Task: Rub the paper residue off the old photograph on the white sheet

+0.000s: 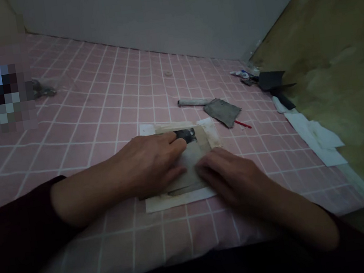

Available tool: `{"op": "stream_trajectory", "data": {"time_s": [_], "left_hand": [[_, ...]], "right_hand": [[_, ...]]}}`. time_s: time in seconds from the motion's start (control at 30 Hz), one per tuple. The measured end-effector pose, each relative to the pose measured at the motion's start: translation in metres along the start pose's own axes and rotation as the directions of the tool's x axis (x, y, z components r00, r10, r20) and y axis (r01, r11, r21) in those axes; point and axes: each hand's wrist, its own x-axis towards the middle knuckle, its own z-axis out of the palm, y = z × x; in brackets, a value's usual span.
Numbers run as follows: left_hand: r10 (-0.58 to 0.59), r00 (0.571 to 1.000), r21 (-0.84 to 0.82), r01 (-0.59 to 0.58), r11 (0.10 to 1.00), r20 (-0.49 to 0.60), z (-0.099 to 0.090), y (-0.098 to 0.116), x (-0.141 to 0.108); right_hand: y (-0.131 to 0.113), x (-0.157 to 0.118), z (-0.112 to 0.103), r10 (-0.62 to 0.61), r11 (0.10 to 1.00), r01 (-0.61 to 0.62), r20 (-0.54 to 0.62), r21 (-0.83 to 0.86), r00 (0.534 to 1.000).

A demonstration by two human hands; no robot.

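Note:
My left hand [153, 163] lies across a grey-brown sheet [189, 165] with its fingers stretched out. Its fingertips touch the edge of a small dark flat piece [187, 136] on the sheet's far part; the hand covers the rest of that piece. At the sheet's right side, my right hand [233, 174] has its fingers curled and pressed together, slightly blurred. What they hold, if anything, is hidden. Under the sheet lies white paper [157, 204], stained brown along some edges.
A pink checked cloth [96, 103] covers the table. Beyond my hands lie a grey rough-looking square [222, 112], a pale tube [192, 102] and a thin red stick [243, 124]. Dark folded pieces [272, 81] and white paper [317, 135] sit by the brownish right-hand panel [339, 73].

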Motion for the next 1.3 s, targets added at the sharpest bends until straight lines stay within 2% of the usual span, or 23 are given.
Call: {"op": "stream_trajectory", "data": {"time_s": [0.1,0.27,0.47,0.67,0.83,1.03,1.2,1.3], "left_hand": [[0.012,1.0,-0.006,-0.012,1.0,-0.015,0.001,0.0,0.0],[0.004,1.0,-0.018,-0.004,1.0,0.004,0.001,0.0,-0.001],[0.008,1.0,-0.006,-0.008,1.0,-0.018,0.001,0.0,0.0],[0.011,1.0,-0.017,-0.011,1.0,-0.002,0.001,0.0,-0.001],[0.014,1.0,-0.017,-0.014,1.0,-0.022,0.002,-0.001,-0.001],[0.011,1.0,-0.017,-0.011,1.0,-0.008,0.003,-0.002,0.0],[0.015,0.999,-0.004,-0.016,1.0,-0.033,0.005,-0.001,-0.001],[0.012,1.0,-0.015,-0.012,1.0,-0.023,0.003,-0.001,0.0]], "right_hand": [[-0.002,0.0,0.002,-0.018,1.0,0.018,0.016,0.017,1.0],[0.007,-0.009,-0.006,0.077,0.997,-0.076,-0.026,0.006,0.997],[-0.003,0.002,0.0,-0.032,0.996,0.03,0.027,0.085,0.999],[0.007,-0.005,-0.005,0.073,0.997,-0.072,-0.02,0.02,0.997],[-0.001,0.002,0.0,-0.008,0.999,0.008,0.0,0.042,1.0],[0.01,-0.009,-0.009,0.086,0.996,-0.085,-0.022,0.009,0.996],[0.0,-0.001,0.0,-0.026,0.999,0.025,0.018,0.044,1.0],[0.003,-0.002,0.0,-0.011,0.999,0.011,-0.001,0.052,1.0]]}}
